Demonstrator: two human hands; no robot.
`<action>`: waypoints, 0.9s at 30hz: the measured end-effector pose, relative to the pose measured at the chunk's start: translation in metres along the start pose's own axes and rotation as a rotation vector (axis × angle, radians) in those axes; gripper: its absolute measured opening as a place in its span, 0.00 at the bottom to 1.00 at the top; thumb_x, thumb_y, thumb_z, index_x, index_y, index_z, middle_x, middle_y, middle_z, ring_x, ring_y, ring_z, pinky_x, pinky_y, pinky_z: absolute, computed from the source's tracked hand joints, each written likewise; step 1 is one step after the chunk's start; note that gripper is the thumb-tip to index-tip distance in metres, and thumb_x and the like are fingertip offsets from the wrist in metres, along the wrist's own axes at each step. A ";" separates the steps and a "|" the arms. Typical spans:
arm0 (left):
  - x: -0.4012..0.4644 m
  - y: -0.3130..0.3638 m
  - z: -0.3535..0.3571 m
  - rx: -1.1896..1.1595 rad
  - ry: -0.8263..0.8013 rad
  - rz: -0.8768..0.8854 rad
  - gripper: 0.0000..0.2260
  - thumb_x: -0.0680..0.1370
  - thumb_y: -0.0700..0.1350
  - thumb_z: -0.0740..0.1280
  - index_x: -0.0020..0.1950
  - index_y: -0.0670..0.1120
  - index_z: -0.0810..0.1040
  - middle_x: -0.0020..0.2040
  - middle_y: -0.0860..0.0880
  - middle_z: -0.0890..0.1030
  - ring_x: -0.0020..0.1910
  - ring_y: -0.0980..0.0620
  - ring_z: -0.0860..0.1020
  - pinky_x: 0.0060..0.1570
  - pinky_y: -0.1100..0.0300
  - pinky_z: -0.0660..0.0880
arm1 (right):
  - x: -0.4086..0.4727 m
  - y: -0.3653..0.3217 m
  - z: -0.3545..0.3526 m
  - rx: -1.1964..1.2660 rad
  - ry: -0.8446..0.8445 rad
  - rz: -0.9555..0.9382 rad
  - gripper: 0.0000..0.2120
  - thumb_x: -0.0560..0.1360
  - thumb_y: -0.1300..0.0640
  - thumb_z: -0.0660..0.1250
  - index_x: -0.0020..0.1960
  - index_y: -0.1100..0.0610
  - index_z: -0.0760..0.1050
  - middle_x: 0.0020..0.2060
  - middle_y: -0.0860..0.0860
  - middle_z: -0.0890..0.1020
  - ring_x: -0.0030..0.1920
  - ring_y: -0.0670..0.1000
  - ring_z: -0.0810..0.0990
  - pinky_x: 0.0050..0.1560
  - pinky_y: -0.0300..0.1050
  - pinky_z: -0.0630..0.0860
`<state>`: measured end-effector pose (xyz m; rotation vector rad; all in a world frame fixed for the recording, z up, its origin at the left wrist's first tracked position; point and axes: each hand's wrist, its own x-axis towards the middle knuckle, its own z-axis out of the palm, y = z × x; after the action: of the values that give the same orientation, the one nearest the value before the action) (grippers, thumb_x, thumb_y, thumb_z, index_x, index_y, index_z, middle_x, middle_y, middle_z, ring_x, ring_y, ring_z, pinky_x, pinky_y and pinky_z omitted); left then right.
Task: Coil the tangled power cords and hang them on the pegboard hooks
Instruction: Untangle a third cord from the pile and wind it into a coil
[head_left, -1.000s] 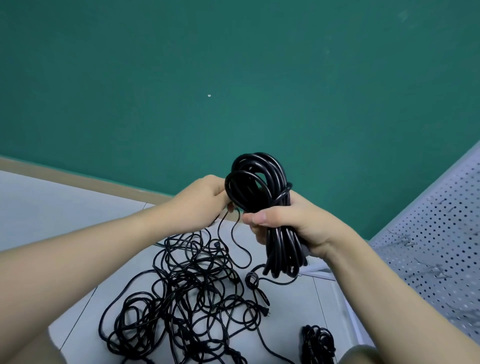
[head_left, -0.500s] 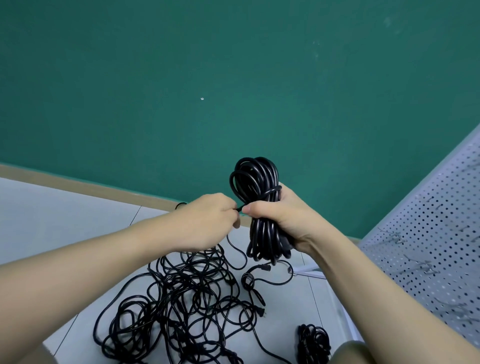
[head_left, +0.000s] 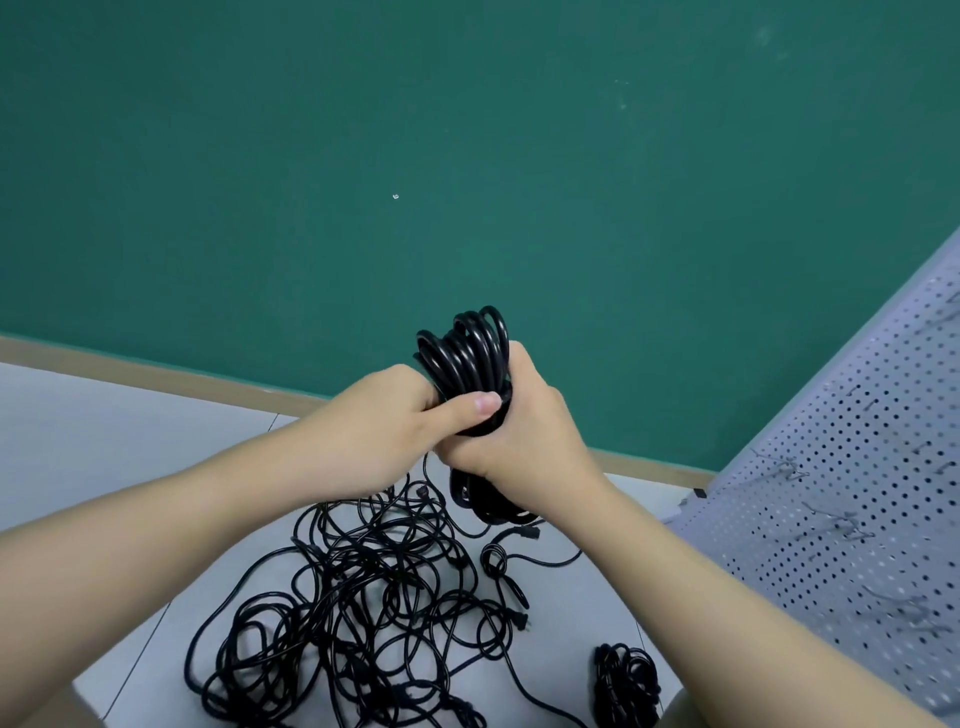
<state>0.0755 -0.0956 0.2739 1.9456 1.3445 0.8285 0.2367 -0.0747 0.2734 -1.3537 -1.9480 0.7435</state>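
A coiled black power cord (head_left: 470, 353) stands upright between both hands at the centre of the view. My right hand (head_left: 524, 441) is wrapped around the middle of the coil. My left hand (head_left: 384, 431) presses against it from the left, thumb laid across the strands. The coil's lower loops (head_left: 488, 504) hang below my right hand. A tangled pile of black cords (head_left: 363, 608) lies on the floor below. The white pegboard (head_left: 857, 493) with metal hooks (head_left: 789, 467) leans at the right.
A second small coiled cord (head_left: 626, 686) lies on the floor near the pegboard's base. A green wall (head_left: 467, 182) with a beige skirting (head_left: 156, 371) stands behind. The floor (head_left: 104, 441) is light grey tile.
My left hand has moved right and closed onto the coil, its thumb now across the strands. The coil has turned and my right hand has shifted its hold lower round the middle.
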 end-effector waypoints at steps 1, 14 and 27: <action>0.000 0.002 -0.003 0.014 0.004 0.012 0.21 0.83 0.62 0.59 0.31 0.62 0.78 0.26 0.63 0.76 0.28 0.63 0.74 0.32 0.67 0.68 | 0.000 -0.002 -0.003 0.009 -0.023 -0.010 0.25 0.67 0.54 0.79 0.56 0.44 0.70 0.42 0.43 0.83 0.41 0.41 0.82 0.41 0.36 0.78; -0.003 -0.021 -0.023 -0.325 -0.073 0.084 0.32 0.66 0.81 0.61 0.35 0.51 0.70 0.33 0.48 0.62 0.31 0.48 0.56 0.29 0.55 0.54 | 0.000 0.009 -0.020 0.828 -0.390 0.103 0.27 0.74 0.63 0.72 0.72 0.61 0.71 0.55 0.57 0.84 0.50 0.54 0.84 0.48 0.46 0.81; -0.008 -0.010 -0.025 -0.283 -0.002 0.160 0.24 0.79 0.70 0.57 0.31 0.58 0.73 0.29 0.59 0.63 0.27 0.58 0.60 0.27 0.67 0.60 | -0.002 0.013 -0.003 0.634 -0.427 0.071 0.19 0.70 0.54 0.78 0.59 0.59 0.82 0.54 0.63 0.84 0.56 0.66 0.83 0.66 0.69 0.76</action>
<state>0.0479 -0.0968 0.2797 1.8437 1.0169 1.0328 0.2471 -0.0724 0.2648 -0.9196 -1.7298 1.6254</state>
